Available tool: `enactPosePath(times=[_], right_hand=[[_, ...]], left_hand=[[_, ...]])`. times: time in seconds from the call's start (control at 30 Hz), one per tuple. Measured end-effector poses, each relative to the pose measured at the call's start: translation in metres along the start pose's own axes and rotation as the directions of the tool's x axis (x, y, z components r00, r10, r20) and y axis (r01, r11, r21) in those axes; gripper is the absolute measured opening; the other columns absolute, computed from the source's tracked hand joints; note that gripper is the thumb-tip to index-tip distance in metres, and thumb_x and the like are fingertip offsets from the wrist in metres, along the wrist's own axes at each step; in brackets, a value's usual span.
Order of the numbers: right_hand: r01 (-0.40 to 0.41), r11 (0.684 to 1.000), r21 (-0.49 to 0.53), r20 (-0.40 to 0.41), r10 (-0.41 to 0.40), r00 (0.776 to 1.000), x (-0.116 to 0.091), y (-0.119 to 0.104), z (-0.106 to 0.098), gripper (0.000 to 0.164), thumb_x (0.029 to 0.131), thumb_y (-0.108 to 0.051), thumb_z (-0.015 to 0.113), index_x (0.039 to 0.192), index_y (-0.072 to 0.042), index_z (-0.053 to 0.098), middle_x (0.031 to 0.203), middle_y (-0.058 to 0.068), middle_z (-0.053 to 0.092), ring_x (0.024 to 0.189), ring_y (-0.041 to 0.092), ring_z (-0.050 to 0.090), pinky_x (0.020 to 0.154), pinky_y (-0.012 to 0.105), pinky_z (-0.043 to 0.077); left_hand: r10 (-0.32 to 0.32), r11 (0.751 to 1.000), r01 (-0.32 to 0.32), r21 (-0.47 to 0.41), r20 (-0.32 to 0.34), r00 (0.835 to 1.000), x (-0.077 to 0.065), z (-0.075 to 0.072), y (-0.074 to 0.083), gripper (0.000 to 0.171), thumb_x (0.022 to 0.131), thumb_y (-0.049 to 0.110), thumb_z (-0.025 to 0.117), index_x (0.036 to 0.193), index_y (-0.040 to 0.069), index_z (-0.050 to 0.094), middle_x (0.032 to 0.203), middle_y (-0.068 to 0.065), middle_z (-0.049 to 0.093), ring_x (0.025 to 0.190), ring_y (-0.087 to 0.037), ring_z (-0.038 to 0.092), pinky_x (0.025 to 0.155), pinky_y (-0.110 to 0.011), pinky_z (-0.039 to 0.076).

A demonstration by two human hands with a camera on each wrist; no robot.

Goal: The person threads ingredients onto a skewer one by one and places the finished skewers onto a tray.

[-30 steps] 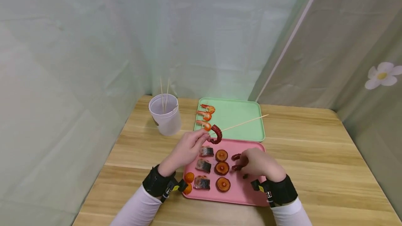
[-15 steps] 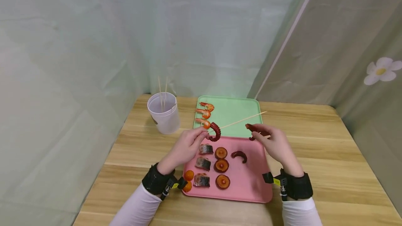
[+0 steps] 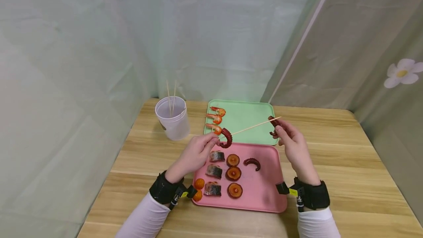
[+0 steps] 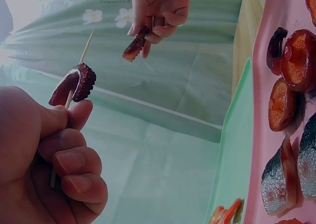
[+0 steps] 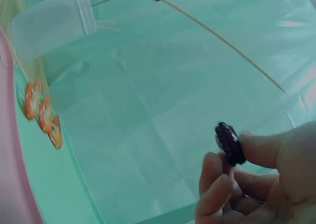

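My left hand [image 3: 195, 153] grips a thin wooden skewer [image 3: 252, 126] near its lower end, with its tip pointing up to the right. A curled dark red octopus tentacle [image 3: 227, 137] is threaded on the skewer just beyond my fingertips. Between thumb and fingers, my right hand [image 3: 294, 144] pinches a second tentacle [image 5: 229, 143], held close to the skewer's tip in the head view. In the right wrist view that tip stands apart from the piece. A third tentacle [image 3: 252, 163] lies on the pink tray [image 3: 261, 194] below.
On the pink tray are mushroom caps [image 3: 233, 173], fish pieces [image 3: 214, 171] and orange balls [image 3: 199, 183]. Behind it, a green tray [image 3: 248, 111] bears skewered shrimp [image 3: 215, 119]. A white bucket [image 3: 176, 127] with skewers stands left, and a curtain [image 3: 211, 39] hangs behind the table.
My right hand has lifted a tentacle off the pink tray and brought it up and to the right, near the skewer's tip. The left hand has stayed almost still.
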State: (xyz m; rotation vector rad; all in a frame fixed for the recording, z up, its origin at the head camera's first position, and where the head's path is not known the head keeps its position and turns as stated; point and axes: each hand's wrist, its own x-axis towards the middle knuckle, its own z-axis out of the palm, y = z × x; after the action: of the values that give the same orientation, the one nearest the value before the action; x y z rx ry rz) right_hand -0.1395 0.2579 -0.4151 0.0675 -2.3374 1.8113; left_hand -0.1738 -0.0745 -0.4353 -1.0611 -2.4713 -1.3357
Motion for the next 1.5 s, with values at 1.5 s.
enactPosePath(times=[1.5], right_hand=[[0.138,0.905,0.403,-0.211,-0.055,0.976,-0.009,-0.015,0.012,0.032,0.112,-0.016,0.058,0.138,0.0,0.067,0.097,0.002,0.07,0.087,0.012,0.063,0.071,0.02,0.05]], left_hand=[[-0.019,0.999,0.017,0.038,0.045,0.999,0.0,-0.002,0.0,0.015,0.111,0.008,0.057,0.103,0.01,0.069,0.077,0.001,0.055,0.063,-0.008,0.046,0.062,-0.03,0.043]])
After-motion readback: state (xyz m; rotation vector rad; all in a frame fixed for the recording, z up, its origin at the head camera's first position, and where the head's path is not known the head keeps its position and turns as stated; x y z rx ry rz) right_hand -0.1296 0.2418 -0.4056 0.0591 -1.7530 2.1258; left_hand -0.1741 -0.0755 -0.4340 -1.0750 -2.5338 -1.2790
